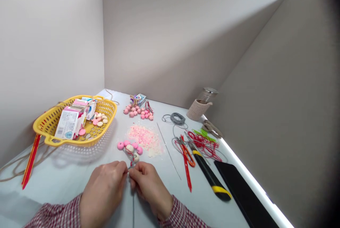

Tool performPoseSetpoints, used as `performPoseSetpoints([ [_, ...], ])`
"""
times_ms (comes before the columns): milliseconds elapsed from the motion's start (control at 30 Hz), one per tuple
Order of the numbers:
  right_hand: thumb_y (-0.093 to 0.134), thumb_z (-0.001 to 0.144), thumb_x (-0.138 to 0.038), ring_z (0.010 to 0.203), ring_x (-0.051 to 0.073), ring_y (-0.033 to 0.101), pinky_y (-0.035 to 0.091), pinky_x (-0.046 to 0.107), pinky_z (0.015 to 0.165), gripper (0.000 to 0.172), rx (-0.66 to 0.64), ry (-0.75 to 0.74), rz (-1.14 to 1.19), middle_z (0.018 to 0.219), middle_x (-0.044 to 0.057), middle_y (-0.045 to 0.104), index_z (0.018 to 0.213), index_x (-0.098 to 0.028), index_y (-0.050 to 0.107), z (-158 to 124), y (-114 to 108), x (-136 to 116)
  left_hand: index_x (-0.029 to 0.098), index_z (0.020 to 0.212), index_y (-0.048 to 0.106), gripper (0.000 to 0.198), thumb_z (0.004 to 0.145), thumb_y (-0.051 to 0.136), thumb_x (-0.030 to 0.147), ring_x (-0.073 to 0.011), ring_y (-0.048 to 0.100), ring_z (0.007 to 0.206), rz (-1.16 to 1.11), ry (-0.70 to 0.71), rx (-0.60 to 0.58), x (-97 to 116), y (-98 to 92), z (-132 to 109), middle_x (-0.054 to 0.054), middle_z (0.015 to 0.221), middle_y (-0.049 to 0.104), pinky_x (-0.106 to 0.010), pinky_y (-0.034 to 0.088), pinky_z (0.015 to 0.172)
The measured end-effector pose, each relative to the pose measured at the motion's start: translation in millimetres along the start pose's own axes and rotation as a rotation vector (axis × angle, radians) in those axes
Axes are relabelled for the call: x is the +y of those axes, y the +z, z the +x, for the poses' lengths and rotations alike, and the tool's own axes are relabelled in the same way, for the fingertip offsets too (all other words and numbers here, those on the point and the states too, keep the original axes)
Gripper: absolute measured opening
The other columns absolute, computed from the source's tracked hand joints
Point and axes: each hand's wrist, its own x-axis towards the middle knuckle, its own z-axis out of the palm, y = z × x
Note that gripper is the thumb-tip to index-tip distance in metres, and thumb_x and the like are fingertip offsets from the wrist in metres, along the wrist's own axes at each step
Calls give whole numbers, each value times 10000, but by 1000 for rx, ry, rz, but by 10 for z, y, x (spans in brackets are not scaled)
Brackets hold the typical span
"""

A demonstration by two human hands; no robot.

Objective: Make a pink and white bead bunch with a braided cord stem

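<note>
My left hand (103, 190) and my right hand (151, 185) meet at the near edge of the table, fingertips pinched together on a thin red cord (131, 162). The cord runs up to a short string of pink and cream candies (130, 147) lying just beyond my fingers. A grey wire or needle runs down between my wrists. Behind the string lies a patch of pink and white crumbs (146, 138). Both sleeves are red-and-white checked.
A yellow basket (50, 123) with boxes and candies stands at the left, red sticks (30, 160) beside it. Farther back lies a finished pink candy cluster (138, 111). To the right are a long needle (168, 150), grey cord (177, 118), red cords, scissors (186, 151), a utility knife (209, 176), a black slab and a jar (202, 104).
</note>
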Motion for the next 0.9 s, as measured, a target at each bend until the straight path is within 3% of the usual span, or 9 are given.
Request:
performPoseSetpoints([
  [167,479,707,-193,360,48,347,215,187,390,109,-11,29,221,457,-50,501,605,-170,450,-29,32,-31,194,838,616,232,738,440,82,-229,605,569,8,189,-40,30,384,-194,-99,718,657,-284,338,474],
  [267,456,707,-188,328,32,301,161,187,363,78,-57,78,278,488,-42,535,632,-169,445,-51,23,-66,214,867,627,247,773,428,102,-219,596,560,-49,282,-24,31,536,-271,-102,701,658,-281,342,466],
  [400,461,742,-209,308,18,209,110,186,352,124,-55,102,285,435,-101,416,636,-183,402,-79,3,-76,221,702,632,137,780,532,275,-177,560,481,-281,260,-144,65,352,-238,-60,576,637,-256,329,433],
  [533,448,782,-213,316,21,237,129,183,345,131,-51,59,221,456,-102,397,663,-182,402,-110,-2,-69,197,744,603,225,813,457,355,-169,587,611,-473,-86,129,39,82,-64,-61,732,655,-263,423,575],
  [600,423,806,-222,306,25,226,115,191,336,139,-58,74,186,462,-100,394,674,-185,399,-119,-4,-69,175,833,580,249,767,472,390,-129,538,472,-664,-194,-72,1,68,41,-69,794,658,-244,399,446],
  [667,400,821,-215,307,28,234,131,193,339,158,-47,62,153,466,-94,396,666,-183,399,-120,-15,-67,155,800,541,335,727,458,471,-110,472,359,-888,-238,-359,-35,124,130,-50,645,629,-231,355,352],
  [700,392,822,-202,311,29,242,148,192,347,165,-41,43,129,468,-91,400,659,-181,401,-117,-25,-63,154,759,523,355,696,473,500,-111,474,353,-970,-242,-436,-51,161,164,-33,582,602,-223,352,342],
  [800,398,793,-139,350,40,287,217,188,389,132,-36,-49,3,487,-78,432,668,-172,428,-92,-70,-33,166,635,485,356,623,525,519,-100,476,352,-1046,-241,-473,-84,238,220,15,470,525,-207,360,349],
  [900,408,768,-101,426,69,366,285,192,446,106,-8,-157,-173,510,-64,446,703,-167,461,-69,-108,4,181,560,459,323,642,496,491,-79,403,294,-960,-255,-454,-100,235,232,50,372,448,-190,305,318],
])
